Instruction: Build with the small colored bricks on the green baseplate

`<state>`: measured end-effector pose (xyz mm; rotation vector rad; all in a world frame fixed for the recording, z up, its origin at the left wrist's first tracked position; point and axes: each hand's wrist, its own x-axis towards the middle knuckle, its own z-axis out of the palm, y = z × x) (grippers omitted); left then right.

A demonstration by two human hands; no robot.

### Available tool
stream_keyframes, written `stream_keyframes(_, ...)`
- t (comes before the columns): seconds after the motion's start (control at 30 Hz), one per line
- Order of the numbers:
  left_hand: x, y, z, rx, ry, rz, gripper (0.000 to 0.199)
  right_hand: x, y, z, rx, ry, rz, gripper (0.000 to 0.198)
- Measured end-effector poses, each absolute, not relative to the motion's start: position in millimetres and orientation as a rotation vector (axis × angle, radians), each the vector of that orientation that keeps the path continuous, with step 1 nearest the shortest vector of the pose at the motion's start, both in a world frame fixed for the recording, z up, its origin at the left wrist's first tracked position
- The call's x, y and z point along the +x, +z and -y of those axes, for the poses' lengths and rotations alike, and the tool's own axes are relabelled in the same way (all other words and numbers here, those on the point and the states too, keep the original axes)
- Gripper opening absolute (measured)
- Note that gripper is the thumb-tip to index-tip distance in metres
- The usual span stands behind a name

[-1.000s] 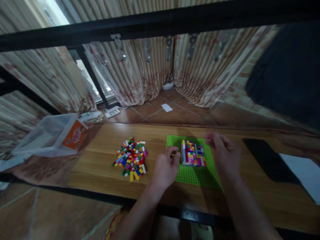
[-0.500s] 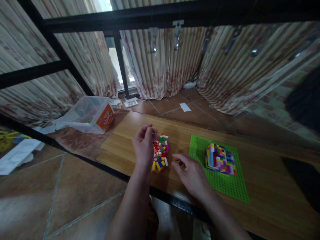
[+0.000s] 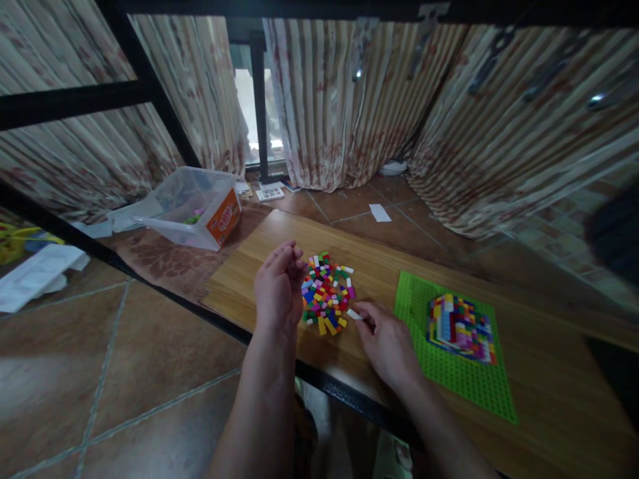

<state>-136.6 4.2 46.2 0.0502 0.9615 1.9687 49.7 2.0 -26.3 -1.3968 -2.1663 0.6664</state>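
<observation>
Since a moment ago the right hand [image 3: 387,342] has moved in, its fingers pinching one oblong white plastic brick [image 3: 354,314] over the brown wooden desk [image 3: 374,279]; likely light, stiff and smooth, it's suiting an end grip. One studded green baseplate [image 3: 409,296] is carrying one multicoloured brick block [image 3: 462,327]. One heap of loose multicoloured bricks [image 3: 327,293], uncountable, is lying by the left hand [image 3: 277,286]; I can't tell whether its curled fingers are gripping anything.

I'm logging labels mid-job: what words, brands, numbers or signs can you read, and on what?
No text reads clearly.
Orange label on box: light lettering, too blurred to read.
White item: dark print, too small and blurred.
Bricks, baseplate: no lettering visible.
</observation>
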Motion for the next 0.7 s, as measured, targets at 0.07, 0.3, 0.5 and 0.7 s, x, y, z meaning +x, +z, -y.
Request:
stream_keyframes(0.07,-138.0,47.0,-3.5,0.038,1.973,-0.964,0.007,53.2,-27.7,-5.5,-1.454,0.572,2.15,0.025)
stream_keyframes(0.3,-142.1,48.3,0.1,0.063,1.974,-0.965,0.011,41.9,-15.7,9.3,-1.33,0.605,2.079,0.019)
stream_keyframes(0.5,-143.7,45.1,-0.5,0.083,1.965,-0.961,0.011,24.7,-16.5,24.3,-1.308,0.661,2.266,0.018)
stream_keyframes(0.7,-143.1,47.0,-1.1,0.074,1.945,-0.984,0.008,23.1,-21.6,23.2,-1.395,0.544,2.321,0.017)
